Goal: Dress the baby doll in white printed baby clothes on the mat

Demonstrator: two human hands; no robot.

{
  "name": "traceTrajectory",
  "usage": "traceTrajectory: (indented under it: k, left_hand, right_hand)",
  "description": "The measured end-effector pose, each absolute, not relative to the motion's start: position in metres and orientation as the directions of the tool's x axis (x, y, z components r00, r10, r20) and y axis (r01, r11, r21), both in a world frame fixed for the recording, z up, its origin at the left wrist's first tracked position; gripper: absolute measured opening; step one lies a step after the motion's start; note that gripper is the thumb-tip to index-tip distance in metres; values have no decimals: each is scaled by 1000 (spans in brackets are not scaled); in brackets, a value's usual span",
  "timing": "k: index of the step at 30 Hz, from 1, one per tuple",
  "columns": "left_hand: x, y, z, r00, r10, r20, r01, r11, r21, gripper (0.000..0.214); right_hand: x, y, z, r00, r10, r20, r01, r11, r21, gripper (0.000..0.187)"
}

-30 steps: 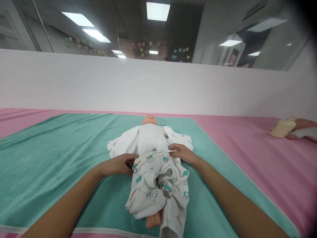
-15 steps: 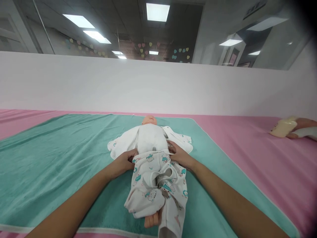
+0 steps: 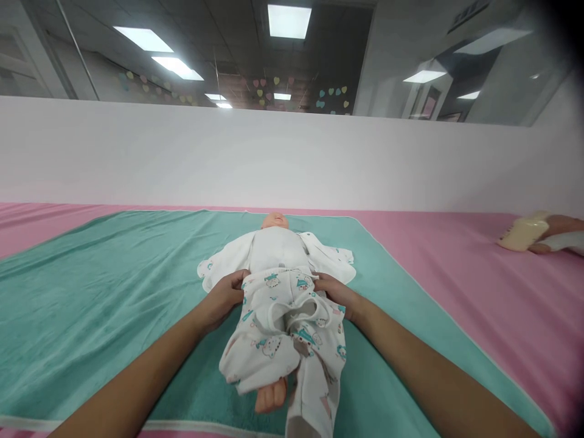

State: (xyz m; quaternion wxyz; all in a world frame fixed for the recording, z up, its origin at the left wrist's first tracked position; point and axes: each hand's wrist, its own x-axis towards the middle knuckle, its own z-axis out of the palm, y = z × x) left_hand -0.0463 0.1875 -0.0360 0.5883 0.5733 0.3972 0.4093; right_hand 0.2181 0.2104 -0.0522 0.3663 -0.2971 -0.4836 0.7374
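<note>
A baby doll [image 3: 275, 221] lies on its back, head at the far end. White printed pants [image 3: 269, 331] cover its legs up to the waist, with one foot [image 3: 271, 396] showing below the left pant leg. My left hand [image 3: 224, 299] is closed on the waistband's left edge, thumb on the outside. Opposite it, my right hand [image 3: 336, 294] pinches the right edge of the same waistband. A white top [image 3: 230, 257] is spread beneath the doll, its sleeves out to both sides. The doll's middle is covered in white [image 3: 278, 249].
A teal blanket [image 3: 114, 292] lies under the doll on a pink sheet [image 3: 497, 292]. At the far right a cream-coloured bottle [image 3: 522, 235] lies beside a doll's limb in a white sleeve. A white wall [image 3: 274, 158] with a window above stands behind.
The waistband has moved a little up the doll's belly. Both hands still hold its sides, and the pant legs with the visible foot have shifted slightly left.
</note>
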Motion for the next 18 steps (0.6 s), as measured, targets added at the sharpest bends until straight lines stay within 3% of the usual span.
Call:
traceTrajectory:
  k: [6,11,14,18]
  left_hand:
    - [-45,187,-38,357,934,14,-49,4,999,20]
    - [-45,187,-36,347,938,11,-47,6,999,16]
    - [-45,187,-36,357,934,3,-45,15,999,16]
    - [-46,186,-37,372,928,19,-101,20,995,16]
  right_hand:
    - [220,209,-53,-589,805,-77,-146,-200,-969,40]
    - [225,220,-61,-306,951,51,141,99,-985,21]
    - [225,225,-64,-217,966,139,310,204,-929,14]
    - [223,224,-61,-160,967,201,279,239,-930,14]
